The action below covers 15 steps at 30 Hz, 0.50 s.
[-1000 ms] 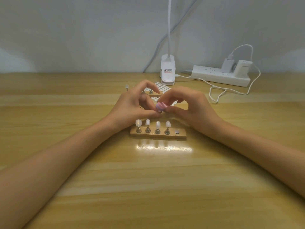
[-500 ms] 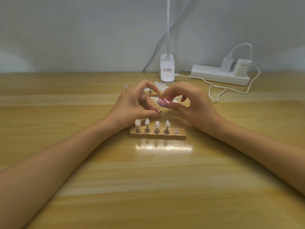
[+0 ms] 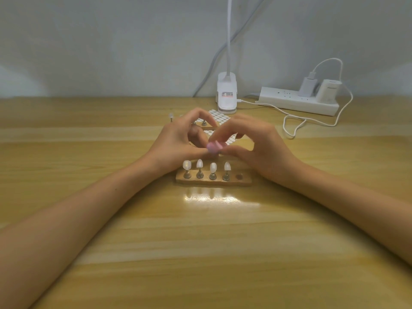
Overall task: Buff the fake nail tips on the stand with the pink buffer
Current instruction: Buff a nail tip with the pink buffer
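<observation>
Buffing under way, I judge. The right hand (image 3: 263, 148) pinches the pink buffer (image 3: 214, 147) just behind the wooden stand (image 3: 245, 181), mid-worktop (image 3: 200, 241). The left hand (image 3: 176, 141) curls against the buffer; what it holds I cannot tell. Four nail tips (image 3: 199, 163) stand upright and the fifth socket (image 3: 239, 176) is empty. Toward the far edge lie a second stand (image 3: 208, 127), sticker sheet (image 3: 219, 115), clip lamp (image 3: 226, 95) and power strip (image 3: 296, 101), none obstructing.
</observation>
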Motion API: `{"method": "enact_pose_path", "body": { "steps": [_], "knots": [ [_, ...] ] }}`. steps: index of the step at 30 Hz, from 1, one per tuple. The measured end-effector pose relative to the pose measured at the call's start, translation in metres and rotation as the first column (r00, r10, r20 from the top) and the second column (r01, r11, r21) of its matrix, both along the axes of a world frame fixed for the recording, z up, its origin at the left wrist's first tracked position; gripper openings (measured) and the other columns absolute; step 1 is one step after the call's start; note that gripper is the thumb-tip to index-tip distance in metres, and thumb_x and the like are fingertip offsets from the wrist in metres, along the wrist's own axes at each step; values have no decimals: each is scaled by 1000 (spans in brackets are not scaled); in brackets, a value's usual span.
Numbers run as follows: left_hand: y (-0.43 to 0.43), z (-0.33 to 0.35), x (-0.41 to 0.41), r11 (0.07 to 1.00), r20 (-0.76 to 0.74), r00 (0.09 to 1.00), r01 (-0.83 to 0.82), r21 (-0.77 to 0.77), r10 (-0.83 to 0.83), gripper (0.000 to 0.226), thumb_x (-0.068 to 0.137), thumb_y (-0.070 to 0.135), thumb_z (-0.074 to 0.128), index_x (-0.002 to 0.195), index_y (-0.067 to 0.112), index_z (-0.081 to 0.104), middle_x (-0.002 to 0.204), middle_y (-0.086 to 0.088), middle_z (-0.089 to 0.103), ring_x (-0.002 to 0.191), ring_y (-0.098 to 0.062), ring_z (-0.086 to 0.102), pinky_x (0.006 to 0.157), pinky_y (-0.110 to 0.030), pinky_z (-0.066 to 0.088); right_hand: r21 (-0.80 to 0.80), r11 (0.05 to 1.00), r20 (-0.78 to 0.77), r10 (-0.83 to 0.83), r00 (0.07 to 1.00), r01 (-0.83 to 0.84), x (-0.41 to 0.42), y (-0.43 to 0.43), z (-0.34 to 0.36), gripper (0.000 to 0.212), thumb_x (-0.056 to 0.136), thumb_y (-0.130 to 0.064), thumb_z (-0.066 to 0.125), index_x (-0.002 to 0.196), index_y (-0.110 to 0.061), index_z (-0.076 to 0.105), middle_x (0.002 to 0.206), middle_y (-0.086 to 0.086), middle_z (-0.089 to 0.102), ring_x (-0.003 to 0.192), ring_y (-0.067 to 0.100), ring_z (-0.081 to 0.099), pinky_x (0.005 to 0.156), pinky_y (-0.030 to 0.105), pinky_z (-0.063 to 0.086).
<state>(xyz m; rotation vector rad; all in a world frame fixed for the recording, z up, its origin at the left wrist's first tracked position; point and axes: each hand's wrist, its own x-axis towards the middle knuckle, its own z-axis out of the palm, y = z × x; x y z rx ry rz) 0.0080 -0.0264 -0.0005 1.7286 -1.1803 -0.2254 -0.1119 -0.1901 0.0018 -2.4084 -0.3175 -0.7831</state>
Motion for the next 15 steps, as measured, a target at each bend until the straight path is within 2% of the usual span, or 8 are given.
{"method": "enact_pose_path", "body": {
  "steps": [2, 4, 6, 8, 12, 15],
  "knots": [
    [0, 0, 1, 1000, -7, 1000, 5, 7, -5, 47, 74, 7, 86, 110, 13, 57, 63, 9, 68, 64, -6, 67, 65, -10, 45, -1, 1000, -33, -11, 999, 11, 0, 1, 0, 12, 87, -16, 76, 94, -8, 72, 92, 1, 69, 85, 6, 63, 77, 11, 39],
    [0, 0, 1, 1000, -6, 1000, 8, 8, -7, 49, 72, 3, 86, 111, 13, 57, 65, 6, 70, 66, -8, 69, 67, -10, 46, 29, 998, 0, -52, 999, 52, -1, -1, 1, 13, 87, -18, 76, 94, -8, 70, 92, 1, 70, 86, 4, 64, 77, 9, 38],
    [0, 0, 1, 1000, -6, 1000, 7, 4, -7, 49, 73, 3, 86, 111, 14, 57, 65, 6, 70, 66, -8, 68, 66, -10, 46, 8, 1000, 33, -26, 999, 26, -1, 0, 1, 12, 87, -16, 76, 93, -8, 70, 91, 3, 69, 84, 7, 63, 79, 10, 39],
    [0, 0, 2, 1000, -4, 1000, 4, 7, -4, 48, 74, 6, 86, 110, 14, 57, 64, 7, 69, 65, -8, 67, 66, -11, 46, 7, 1000, -8, 3, 1000, -3, 0, 2, 0, 11, 88, -15, 76, 93, -7, 71, 90, 2, 69, 84, 7, 62, 79, 12, 41],
    [-1, -1, 1, 1000, -2, 1000, 6, 7, -6, 50, 72, 2, 86, 111, 13, 57, 63, 9, 68, 62, -6, 66, 64, -10, 45, 39, 999, 36, 11, 999, -13, 0, 1, 1, 13, 88, -15, 74, 94, -5, 70, 91, 4, 69, 85, 10, 63, 81, 18, 46],
    [-1, -1, 1, 1000, 1, 1000, 2, 10, -2, 49, 73, 5, 86, 111, 12, 57, 61, 9, 66, 60, -3, 63, 62, -9, 44, 37, 999, -10, 34, 999, -34, 1, 4, 1, 11, 89, -13, 74, 94, -4, 69, 92, 3, 69, 86, 11, 64, 85, 30, 52]
  ]
}}
